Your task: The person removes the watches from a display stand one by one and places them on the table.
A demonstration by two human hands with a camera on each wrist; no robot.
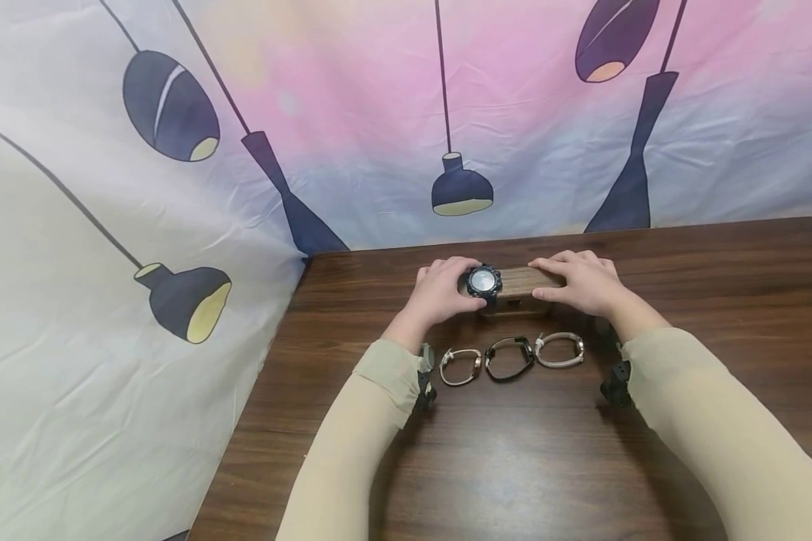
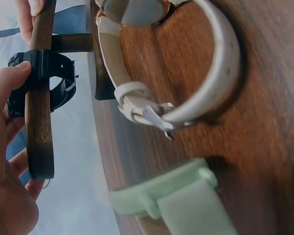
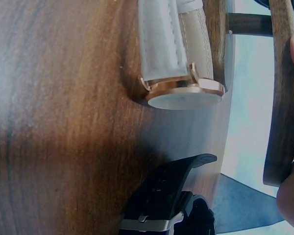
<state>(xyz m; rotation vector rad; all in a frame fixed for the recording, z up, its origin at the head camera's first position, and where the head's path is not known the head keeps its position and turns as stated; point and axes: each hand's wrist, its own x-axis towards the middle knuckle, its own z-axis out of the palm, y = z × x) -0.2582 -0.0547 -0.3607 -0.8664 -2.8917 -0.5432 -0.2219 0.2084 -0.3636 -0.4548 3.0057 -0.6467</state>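
A black watch (image 1: pixel 484 281) with a round face is strapped around the wooden bar (image 1: pixel 522 281) of a display stand, towards its left end. My left hand (image 1: pixel 441 290) grips the watch there, the thumb on its strap and the fingers behind the bar. At the bar's other end my right hand (image 1: pixel 585 284) holds the wood between thumb and fingers. A short post (image 2: pixel 71 43) joins the bar to the stand's base (image 2: pixel 104 73) on the table. Nearer me lie a white-strapped watch (image 1: pixel 477 364), a dark watch (image 1: pixel 529 352) and another white-strapped watch (image 1: pixel 580 350).
A light green strap (image 2: pixel 196 205) lies near my left wrist, and a black strap with a metal buckle (image 3: pixel 159 196) near my right. The brown wood-grain table (image 1: pixel 507 451) reaches back to a fabric backdrop (image 1: pixel 372 150) printed with hanging lamps.
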